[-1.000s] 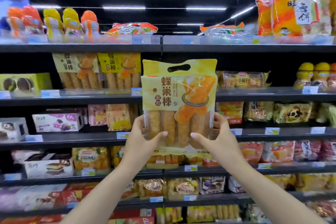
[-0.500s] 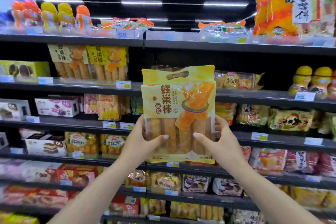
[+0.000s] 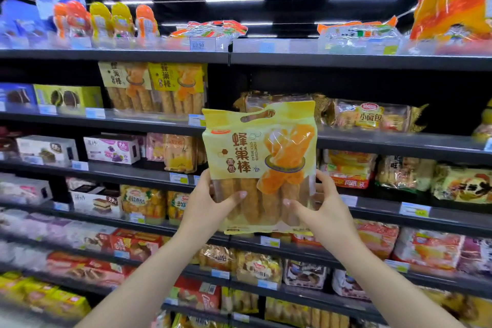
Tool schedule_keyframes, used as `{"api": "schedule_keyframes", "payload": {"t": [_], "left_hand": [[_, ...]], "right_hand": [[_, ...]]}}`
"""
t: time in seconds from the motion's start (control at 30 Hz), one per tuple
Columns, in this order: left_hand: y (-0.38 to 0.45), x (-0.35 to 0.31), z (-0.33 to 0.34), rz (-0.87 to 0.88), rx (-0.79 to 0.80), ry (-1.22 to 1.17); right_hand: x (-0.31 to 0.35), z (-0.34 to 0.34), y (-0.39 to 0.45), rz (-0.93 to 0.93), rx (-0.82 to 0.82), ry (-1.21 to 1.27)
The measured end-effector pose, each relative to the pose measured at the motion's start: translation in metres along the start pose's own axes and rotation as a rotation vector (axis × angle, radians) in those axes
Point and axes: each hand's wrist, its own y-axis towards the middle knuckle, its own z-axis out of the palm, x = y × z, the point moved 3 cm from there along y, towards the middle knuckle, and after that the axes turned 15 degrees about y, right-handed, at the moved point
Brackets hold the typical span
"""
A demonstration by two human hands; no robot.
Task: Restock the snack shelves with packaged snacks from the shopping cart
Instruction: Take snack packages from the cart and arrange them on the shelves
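A yellow bag of honeycomb stick bread (image 3: 259, 157) is held upright in front of the snack shelves. My left hand (image 3: 206, 208) grips its lower left edge, thumb across the front. My right hand (image 3: 323, 210) grips its lower right edge the same way. Two matching bags (image 3: 154, 88) stand on the second shelf (image 3: 133, 122), up and to the left of the held bag. A dark gap lies on that shelf between those bags and the small bread packs (image 3: 370, 114) on the right. The shopping cart is out of view.
Several dark shelves filled with boxed cakes (image 3: 111, 149), bread packs and biscuits fill the view. The top shelf (image 3: 292, 60) carries orange and yellow bottles (image 3: 106, 21) and a big orange rice cracker bag (image 3: 452, 0). Price tags line the shelf edges.
The view has shifted right and up a little, so the shelves slid left and down. The bag stays in both hands, now further right of the matching bags on the shelf.
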Motion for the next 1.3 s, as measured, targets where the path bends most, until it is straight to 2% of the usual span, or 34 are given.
{"api": "schedule_keyframes", "payload": {"t": [0.37,0.77,0.97,1.3], "left_hand": [[0.073,0.049,-0.075,0.071,-0.118,-0.062],[0.192,0.103,-0.182,0.268,-0.17,-0.059],[0.231,0.113,-0.202,0.307,-0.163,-0.08],[0.25,0.132,-0.217,0.24,-0.264,-0.109]], "right_hand": [[0.019,0.104,0.054,-0.152,0.047,0.062],[0.051,0.243,0.135,-0.265,-0.036,0.083],[0.058,0.274,0.163,-0.33,-0.059,0.103],[0.059,0.303,0.198,-0.363,0.069,0.131]]}}
